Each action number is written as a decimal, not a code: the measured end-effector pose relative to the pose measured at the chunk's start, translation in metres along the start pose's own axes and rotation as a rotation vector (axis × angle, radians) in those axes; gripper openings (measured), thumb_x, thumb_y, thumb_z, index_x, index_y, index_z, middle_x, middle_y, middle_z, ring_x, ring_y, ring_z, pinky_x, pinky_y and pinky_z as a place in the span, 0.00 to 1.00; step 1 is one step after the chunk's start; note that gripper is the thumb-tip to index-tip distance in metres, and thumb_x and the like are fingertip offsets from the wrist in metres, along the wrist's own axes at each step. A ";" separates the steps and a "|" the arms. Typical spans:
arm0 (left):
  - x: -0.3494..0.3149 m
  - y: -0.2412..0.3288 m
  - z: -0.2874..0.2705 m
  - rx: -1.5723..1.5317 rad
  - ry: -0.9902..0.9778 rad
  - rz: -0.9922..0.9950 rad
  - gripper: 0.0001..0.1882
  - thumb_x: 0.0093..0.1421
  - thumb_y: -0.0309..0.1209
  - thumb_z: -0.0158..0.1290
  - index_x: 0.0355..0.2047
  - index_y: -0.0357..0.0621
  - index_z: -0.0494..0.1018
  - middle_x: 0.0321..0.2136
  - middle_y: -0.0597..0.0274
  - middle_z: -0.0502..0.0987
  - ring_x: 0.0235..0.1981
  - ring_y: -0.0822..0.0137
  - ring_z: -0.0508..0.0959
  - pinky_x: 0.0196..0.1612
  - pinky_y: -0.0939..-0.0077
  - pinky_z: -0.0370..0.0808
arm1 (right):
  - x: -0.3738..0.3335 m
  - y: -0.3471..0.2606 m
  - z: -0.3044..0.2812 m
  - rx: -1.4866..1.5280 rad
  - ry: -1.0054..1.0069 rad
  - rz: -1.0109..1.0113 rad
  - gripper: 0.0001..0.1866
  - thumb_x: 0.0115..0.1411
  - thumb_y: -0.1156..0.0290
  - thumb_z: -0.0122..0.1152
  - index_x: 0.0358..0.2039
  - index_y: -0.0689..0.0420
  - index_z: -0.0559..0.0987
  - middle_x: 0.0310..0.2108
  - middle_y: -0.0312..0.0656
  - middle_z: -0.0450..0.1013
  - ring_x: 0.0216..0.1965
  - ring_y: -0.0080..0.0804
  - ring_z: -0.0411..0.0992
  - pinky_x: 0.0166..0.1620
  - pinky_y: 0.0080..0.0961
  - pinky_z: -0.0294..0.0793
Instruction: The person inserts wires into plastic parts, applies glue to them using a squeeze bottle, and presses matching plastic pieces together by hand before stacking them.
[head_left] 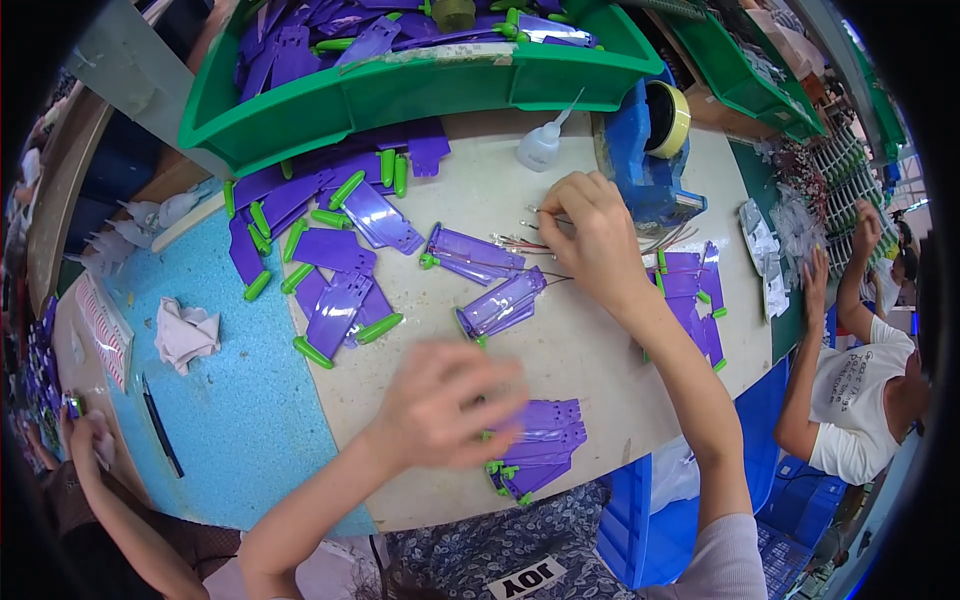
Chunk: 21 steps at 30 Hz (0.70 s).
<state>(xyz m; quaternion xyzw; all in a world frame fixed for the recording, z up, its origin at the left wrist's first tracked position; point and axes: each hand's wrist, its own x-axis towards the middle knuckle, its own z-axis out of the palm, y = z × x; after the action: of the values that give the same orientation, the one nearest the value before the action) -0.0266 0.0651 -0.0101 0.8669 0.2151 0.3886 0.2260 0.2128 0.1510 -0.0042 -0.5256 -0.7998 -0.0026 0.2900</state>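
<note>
My right hand [595, 238] is over a bundle of thin red, white and dark wires [518, 244], its fingers curled and pinching at the wire ends. Just left of it lie two purple plastic pieces, one with a green end [472, 252] and another [502, 303] below it, with thin wires running from them toward the hand. My left hand [450, 405] is smeared by motion above the table, and its fingers cannot be made out clearly. Beneath and beside it sits a stack of purple pieces with green tips [540, 445] near the table's front edge.
A green bin [430, 95] full of purple pieces stands at the back. Loose purple pieces [340, 300] lie at left, beside a blue mat [250, 410] with a crumpled cloth [187, 333]. A white squeeze bottle [540, 146] and blue tape dispenser [650, 180] stand behind my right hand.
</note>
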 end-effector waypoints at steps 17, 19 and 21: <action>0.001 -0.016 0.006 -0.324 0.083 -0.540 0.29 0.47 0.20 0.65 0.50 0.35 0.68 0.37 0.51 0.74 0.32 0.58 0.78 0.36 0.69 0.79 | -0.023 -0.077 -0.022 0.532 -0.447 0.138 0.04 0.48 0.80 0.65 0.26 0.64 0.78 0.26 0.49 0.73 0.26 0.50 0.74 0.29 0.37 0.73; 0.006 -0.019 0.006 -0.260 0.097 -0.501 0.29 0.47 0.20 0.65 0.50 0.35 0.68 0.37 0.50 0.74 0.32 0.58 0.78 0.36 0.69 0.79 | -0.020 -0.076 -0.027 0.511 -0.452 0.186 0.04 0.48 0.80 0.64 0.26 0.64 0.78 0.26 0.49 0.73 0.26 0.49 0.74 0.30 0.37 0.73; 0.010 -0.020 0.005 -0.197 0.093 -0.458 0.28 0.47 0.19 0.64 0.49 0.35 0.68 0.37 0.50 0.74 0.32 0.57 0.79 0.35 0.69 0.79 | -0.020 -0.071 -0.023 0.490 -0.454 0.235 0.03 0.48 0.81 0.63 0.26 0.65 0.79 0.25 0.48 0.73 0.26 0.46 0.75 0.29 0.37 0.72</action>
<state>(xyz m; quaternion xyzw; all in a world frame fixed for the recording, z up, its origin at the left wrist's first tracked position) -0.0204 0.0856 -0.0189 0.7505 0.3772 0.3860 0.3813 0.1693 0.0948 0.0272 -0.5161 -0.7547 0.3397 0.2206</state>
